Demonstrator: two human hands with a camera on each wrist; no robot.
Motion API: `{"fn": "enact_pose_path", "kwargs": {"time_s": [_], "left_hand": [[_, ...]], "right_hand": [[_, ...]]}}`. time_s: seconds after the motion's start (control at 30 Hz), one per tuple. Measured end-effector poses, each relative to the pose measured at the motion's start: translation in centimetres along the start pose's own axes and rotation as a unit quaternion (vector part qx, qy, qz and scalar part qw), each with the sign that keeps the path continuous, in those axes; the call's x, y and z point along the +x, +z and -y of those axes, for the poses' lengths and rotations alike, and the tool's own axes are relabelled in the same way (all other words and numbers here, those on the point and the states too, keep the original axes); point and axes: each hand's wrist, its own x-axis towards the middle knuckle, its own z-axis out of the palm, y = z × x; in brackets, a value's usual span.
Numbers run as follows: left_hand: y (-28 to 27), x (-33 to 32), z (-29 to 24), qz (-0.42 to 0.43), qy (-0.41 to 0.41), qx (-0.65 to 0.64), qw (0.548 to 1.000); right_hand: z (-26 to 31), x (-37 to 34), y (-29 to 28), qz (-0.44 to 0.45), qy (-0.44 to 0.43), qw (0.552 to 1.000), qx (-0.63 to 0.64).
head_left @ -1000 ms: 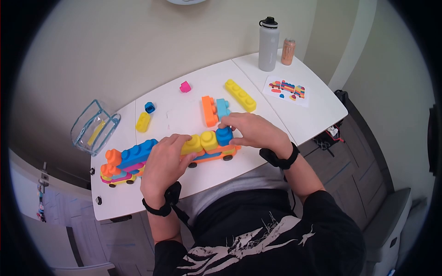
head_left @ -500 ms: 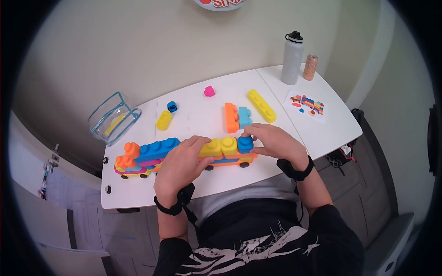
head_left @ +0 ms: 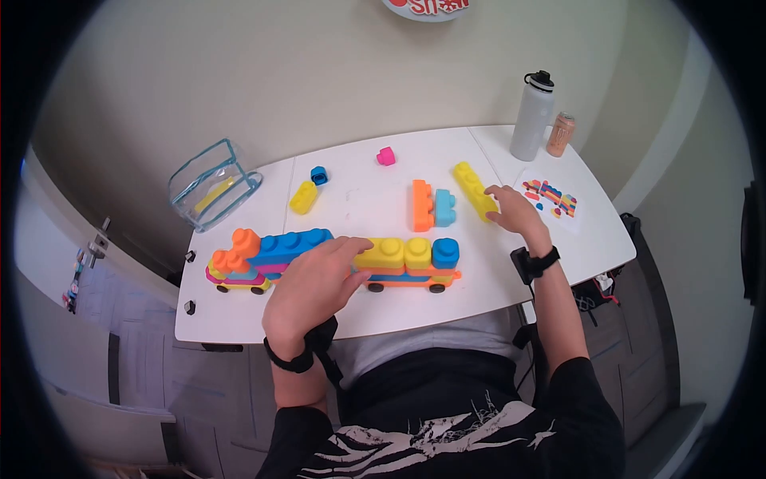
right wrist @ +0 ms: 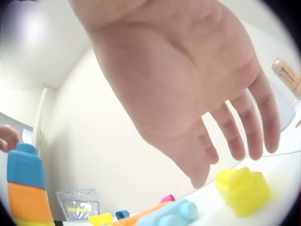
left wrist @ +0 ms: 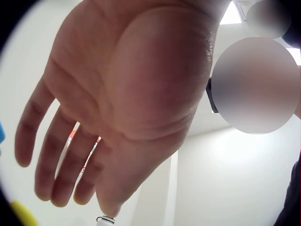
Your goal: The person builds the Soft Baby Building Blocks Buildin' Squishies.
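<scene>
A train of toy building blocks on wheels stands along the near side of the table, with a blue block [head_left: 445, 253] at its right end beside yellow blocks [head_left: 388, 252] on top. My left hand [head_left: 313, 279] hovers at the middle of the train, hiding part of it; its fingers are extended and its palm holds nothing in the left wrist view. Over on the right, my right hand [head_left: 519, 214] is at the near end of a long yellow block [head_left: 469, 184]. Its fingers point down with space between them, above the yellow block [right wrist: 244, 190] in the right wrist view.
An orange block [head_left: 420, 206] and a light blue block [head_left: 443, 209] lie behind the train. Farther back are a pink block [head_left: 386, 156], a small blue block [head_left: 319, 175] and a yellow block [head_left: 304, 198]. A clear case [head_left: 211, 188], printed sheet [head_left: 550, 203], bottle [head_left: 532, 120] and can [head_left: 562, 134] flank them.
My right hand has left the blue block at the train's right end and moved right and away from me to the long yellow block. The left hand stays over the train; the head view has shifted.
</scene>
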Motion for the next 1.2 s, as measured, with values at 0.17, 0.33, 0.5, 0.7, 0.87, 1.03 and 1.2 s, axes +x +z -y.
{"fn": "enact_pose_path", "kwargs": {"time_s": [0.17,0.33,0.5,0.7,0.87,1.03,1.2], "left_hand": [[0.0,0.2,0.2,-0.007,0.003,-0.008,1.0],[0.1,0.4,0.5,-0.004,0.001,-0.016,1.0],[0.1,0.4,1.2,-0.011,0.001,-0.003,1.0],[-0.4,0.4,1.0,-0.05,-0.026,0.0,0.998],[-0.7,0.5,0.2,-0.072,-0.043,-0.019,0.996],[-0.1,0.4,1.1,-0.039,-0.027,-0.007,0.999],[0.5,0.7,1.0,-0.001,-0.047,-0.009,0.999]], "right_hand": [[1.5,1.6,0.0,0.035,0.072,0.996,-0.051],[-0.3,2.6,2.0,-0.021,0.072,0.997,-0.037],[0.4,0.8,-0.2,-0.077,0.028,0.996,0.036],[9.8,-6.2,-7.8,-0.075,-0.071,0.966,0.236],[13.4,-8.5,-9.5,-0.046,-0.21,0.943,0.254],[15.0,-9.1,-8.6,-0.051,-0.234,0.959,0.15],[15.2,-8.9,-8.4,-0.063,-0.229,0.964,0.118]]}}
